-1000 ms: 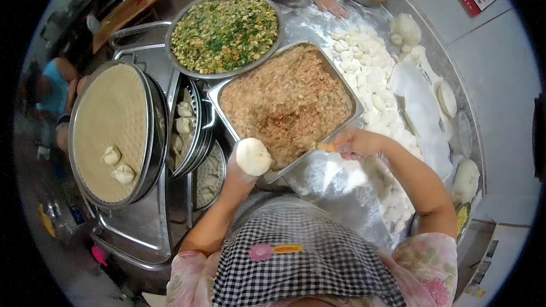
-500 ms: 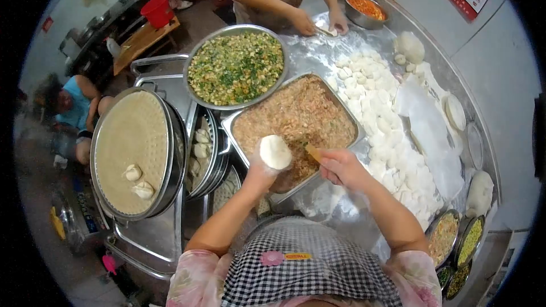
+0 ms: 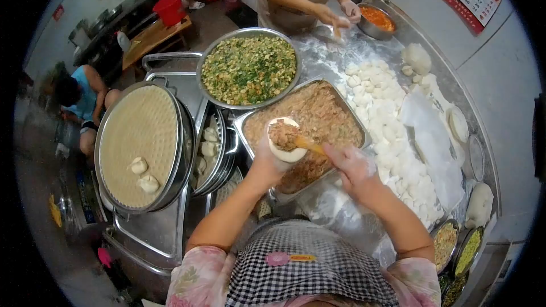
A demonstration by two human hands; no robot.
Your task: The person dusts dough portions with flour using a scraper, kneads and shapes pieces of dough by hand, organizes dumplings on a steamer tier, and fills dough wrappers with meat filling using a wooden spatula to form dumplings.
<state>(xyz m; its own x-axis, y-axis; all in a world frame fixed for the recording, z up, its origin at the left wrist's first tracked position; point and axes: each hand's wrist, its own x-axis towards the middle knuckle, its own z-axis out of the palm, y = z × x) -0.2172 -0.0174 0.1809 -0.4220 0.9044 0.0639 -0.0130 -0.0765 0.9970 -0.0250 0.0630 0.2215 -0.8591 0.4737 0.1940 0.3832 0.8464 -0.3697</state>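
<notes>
My left hand point(image 3: 268, 165) is cupped under a round white dough wrapper point(image 3: 290, 156), held above the tray. A lump of meat filling point(image 3: 282, 135) sits on the wrapper. In my right hand point(image 3: 351, 165) is the handle of a yellowish spatula point(image 3: 311, 146), its tip pressed into that lump. Below both hands lies a metal tray point(image 3: 365, 138) filled with minced meat filling point(image 3: 324, 105). Part of the spatula's blade is hidden by the filling.
Behind the tray stands a bowl point(image 3: 250, 106) of green chopped filling. Several floured dough pieces point(image 3: 378, 119) cover the right side. At left, a steamer point(image 3: 133, 136) carries two buns point(image 3: 149, 184). Across the table a co-worker's hands point(image 3: 341, 18) handle something beside a bowl of orange filling point(image 3: 376, 18).
The spatula has come up from the tray to the wrapper, which was bare and now carries meat filling. My right hand has moved slightly right. The co-worker's hands have lifted.
</notes>
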